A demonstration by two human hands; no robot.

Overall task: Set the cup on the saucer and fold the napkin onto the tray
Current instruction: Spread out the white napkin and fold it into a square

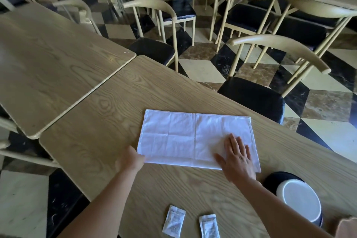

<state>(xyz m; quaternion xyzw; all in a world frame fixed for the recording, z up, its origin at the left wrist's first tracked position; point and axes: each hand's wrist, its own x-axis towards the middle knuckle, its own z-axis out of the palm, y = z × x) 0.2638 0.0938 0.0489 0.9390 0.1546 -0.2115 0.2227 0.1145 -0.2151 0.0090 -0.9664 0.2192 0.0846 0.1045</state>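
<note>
- A white napkin (197,139) lies flat on the tabletop (100,121); the right hand (236,157) presses it, palm open
- The left hand (131,159) pinches the near-left corner; best carried across squarely, edges matched

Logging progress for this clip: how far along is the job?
Done: nothing clearly finished; no cup, saucer or tray can be made out. In hand: the napkin lies as a flat rectangle on the table, right hand pressing it, left hand at its corner. Left: further folds and the cup.
</note>
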